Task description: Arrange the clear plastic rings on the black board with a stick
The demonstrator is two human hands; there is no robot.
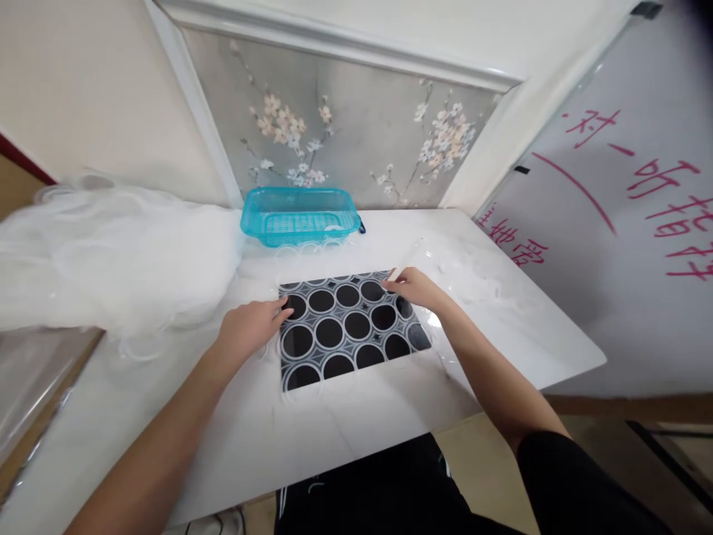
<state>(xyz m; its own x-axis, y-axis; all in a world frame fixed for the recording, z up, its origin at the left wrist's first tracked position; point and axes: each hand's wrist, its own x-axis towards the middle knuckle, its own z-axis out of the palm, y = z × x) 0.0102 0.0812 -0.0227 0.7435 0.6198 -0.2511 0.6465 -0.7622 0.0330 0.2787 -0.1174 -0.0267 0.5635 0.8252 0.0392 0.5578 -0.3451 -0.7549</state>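
A dark sheet printed with rows of black circles in pale rings [356, 327] lies flat on the white table. My left hand [252, 327] rests at its left edge, thumb and finger apart and touching the sheet. Over the sheet's upper right corner, my right hand [415, 286] is closed on a slim white stick-like piece [396, 274]; its exact kind is too small to make out. Clear film rings or scraps show along the sheet's border.
Behind the sheet stands a blue plastic basket [301, 217] against the wall. A large heap of translucent white rings [116, 260] covers the table's left side. Clear plastic scraps [468, 286] lie to the right, near a whiteboard with red writing [613, 245].
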